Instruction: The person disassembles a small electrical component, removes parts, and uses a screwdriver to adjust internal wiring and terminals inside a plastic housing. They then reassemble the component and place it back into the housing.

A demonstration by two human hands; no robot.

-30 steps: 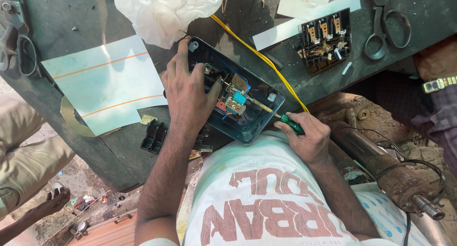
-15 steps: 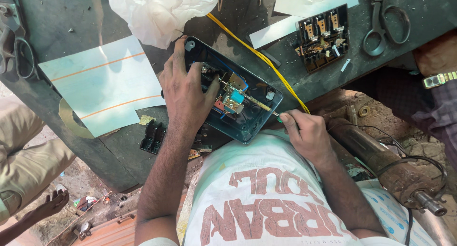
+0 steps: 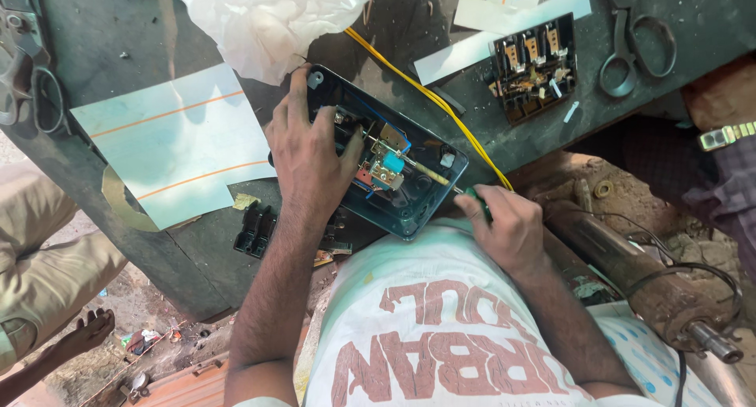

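Observation:
A dark blue-green plastic electrical box (image 3: 417, 206) lies open on the dark workbench (image 3: 118, 53), with switch parts and wires inside. My left hand (image 3: 311, 151) lies over its left half and holds it down. My right hand (image 3: 504, 226) grips a green-handled screwdriver (image 3: 429, 173), whose shaft reaches into the box toward a blue and red part. A yellow wire (image 3: 441, 108) runs past the box's far right edge.
A white plastic bag (image 3: 268, 21) lies beyond the box. A pale sheet with orange lines (image 3: 173, 143) is at left, a black switch block (image 3: 535, 64) and scissors (image 3: 638, 37) at right. Another person's arm with a wristwatch (image 3: 728, 135) is at the right edge; rusty pipe (image 3: 646, 273) below.
The view has shifted slightly. My right hand has slid a little left along the box edge with the screwdriver; my left hand keeps its place on the box.

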